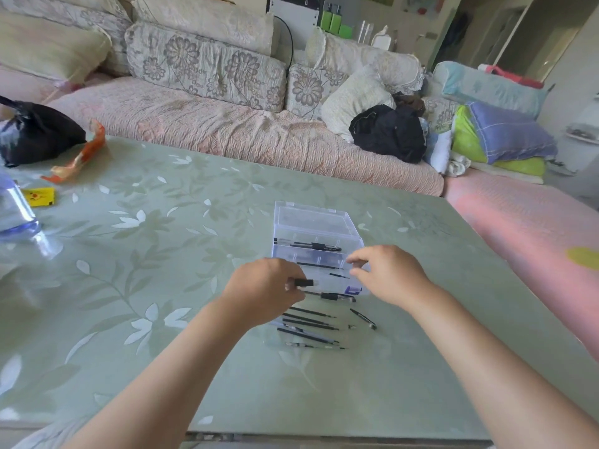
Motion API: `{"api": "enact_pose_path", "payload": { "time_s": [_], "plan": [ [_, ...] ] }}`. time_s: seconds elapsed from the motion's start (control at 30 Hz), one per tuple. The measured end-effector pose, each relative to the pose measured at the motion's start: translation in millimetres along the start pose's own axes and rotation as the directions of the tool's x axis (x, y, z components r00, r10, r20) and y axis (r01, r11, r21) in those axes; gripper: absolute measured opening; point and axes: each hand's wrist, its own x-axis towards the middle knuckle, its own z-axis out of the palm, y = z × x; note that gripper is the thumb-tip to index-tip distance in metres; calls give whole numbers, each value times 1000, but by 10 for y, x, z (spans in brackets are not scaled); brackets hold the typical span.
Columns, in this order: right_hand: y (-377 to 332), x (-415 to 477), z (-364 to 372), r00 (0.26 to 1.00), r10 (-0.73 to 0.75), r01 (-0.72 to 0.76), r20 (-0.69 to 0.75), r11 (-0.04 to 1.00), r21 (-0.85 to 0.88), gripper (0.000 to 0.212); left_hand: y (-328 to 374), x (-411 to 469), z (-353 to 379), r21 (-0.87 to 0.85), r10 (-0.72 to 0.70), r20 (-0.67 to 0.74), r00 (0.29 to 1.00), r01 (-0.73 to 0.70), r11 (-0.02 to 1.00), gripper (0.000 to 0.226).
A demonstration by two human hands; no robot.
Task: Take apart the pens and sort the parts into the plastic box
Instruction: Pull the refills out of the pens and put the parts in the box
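My left grip [264, 294] pinches a short black pen piece [303, 282], likely a cap or a barrel end, whose free end pokes toward the clear plastic box [350, 244]. My right grip [392, 277] hovers over the box's near right corner. Its thumb and forefinger are spread a little, and I can see nothing between them. The box sits on the bench [162, 254] with its lid [311, 215] tipped back. Whole pens [311, 246] lie in the far compartment and thin refills [319, 264] in those nearer me.

The box looks light, and both my wrists crowd it, so a nudge from the right grip could slide it or drop the lid. I hold the black piece by my fingertips only. Let go above the dividers, it might bounce into the wrong compartment or skid off across the glossy bench. A row of loose refills [308, 320] lies just beside my left wrist, and a careless sweep would scatter them. The tiny part [351, 326] near the slanted pen piece [363, 318] would be easy to lose. One black pen [334, 296] lies along the box's front edge, and I cannot tell whether it is inside or outside.

A black bag [35, 134], an orange wrapper [81, 157], a yellow card [39, 196] and a clear bottle [16, 212] sit well apart at the left. The sofa [227, 131] is beyond the bench. None of these block my reach, though my own hands hide the nearest compartments.
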Motion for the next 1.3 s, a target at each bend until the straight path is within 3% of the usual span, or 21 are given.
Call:
{"api": "enact_pose_path", "payload": {
  "time_s": [0.13, 0.27, 0.53, 0.67, 0.8, 0.97, 1.07, 1.3],
  "plan": [
    [-115, 299, 51, 990, -71, 93, 118, 977, -191, 20, -58, 3, -60, -106, -75, 71, 995, 83, 991, 19],
    [-236, 477, 90, 965, -108, 183, 238, 928, -323, 19, -90, 11, -87, -108, -73, 95, 993, 84, 991, 24],
    [-281, 610, 135, 946, -137, 251, 293, 881, -401, 14, -90, 39, -113, -99, -42, 140, 989, 56, 994, 20],
    [-260, 563, 52, 945, -163, 268, 285, 883, -384, 12, -85, 31, -107, -129, -37, 169, 985, 59, 990, 19],
    [-192, 388, -64, 976, -199, 218, 91, 907, -359, 12, -87, 46, -101, -205, -26, 227, 974, 74, 976, 22],
    [-123, -51, -53, 992, -113, 110, -55, 993, -43, 10, -102, 50, -58, -205, -47, 272, 961, 106, 973, 30],
    [-43, -277, 36, 995, -82, 87, -65, 993, 79, 7, -102, 59, -57, -231, -87, 251, 964, 146, 962, 32],
    [104, -359, 143, 994, -94, 98, -47, 991, 86, 6, -141, 26, -54, -316, -97, 225, 969, 167, 934, 40]
  ]
}}
